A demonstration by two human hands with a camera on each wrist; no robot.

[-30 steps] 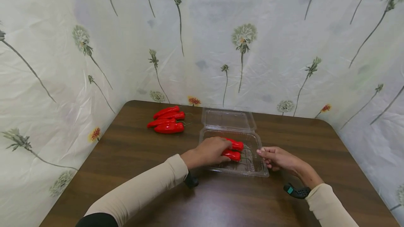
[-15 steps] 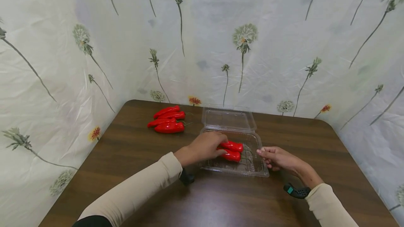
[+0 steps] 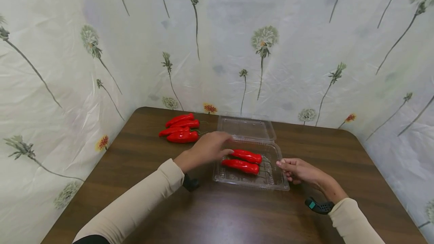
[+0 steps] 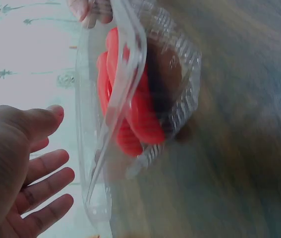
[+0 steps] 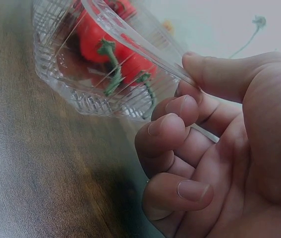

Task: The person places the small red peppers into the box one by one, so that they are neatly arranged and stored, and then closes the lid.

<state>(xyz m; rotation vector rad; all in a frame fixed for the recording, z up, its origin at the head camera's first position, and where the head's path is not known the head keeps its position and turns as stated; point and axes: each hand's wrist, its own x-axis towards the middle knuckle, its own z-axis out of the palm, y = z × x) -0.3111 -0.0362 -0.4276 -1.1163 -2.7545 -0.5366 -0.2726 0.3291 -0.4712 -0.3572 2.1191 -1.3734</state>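
Two red peppers [image 3: 241,166] lie side by side inside a clear container [image 3: 271,176], their stems toward its right end. From my remote seat I look down on a counter [image 3: 217,217] of dark brown wood grain, streaked lengthwise, its two far corners rounded off. A pale patch of reflected light sits on the finish near the front middle, so I read the surface as fairly glossy. The container's lid [image 3: 245,128] is folded back on the far side, near the counter's rear edge. Off to the left I count four more peppers [image 3: 182,136] lying in a loose group on the bare wood.

Around the back and both sides I see a pale covering [image 3: 223,37], printed with dandelion heads on long stems and a few small orange flowers. It looks like shiny sheeting, creased most heavily on the left, where it catches the light.

My left-side feed shows the left hand [image 3: 208,148] with fingers spread and holding nothing, above the container's left end, between the two lots of peppers. On the right, I have the right hand [image 3: 301,169] pinching the container's right rim between thumb and forefinger. A dark wristband [image 3: 318,205] sits just below a cream sleeve [image 3: 356,223].
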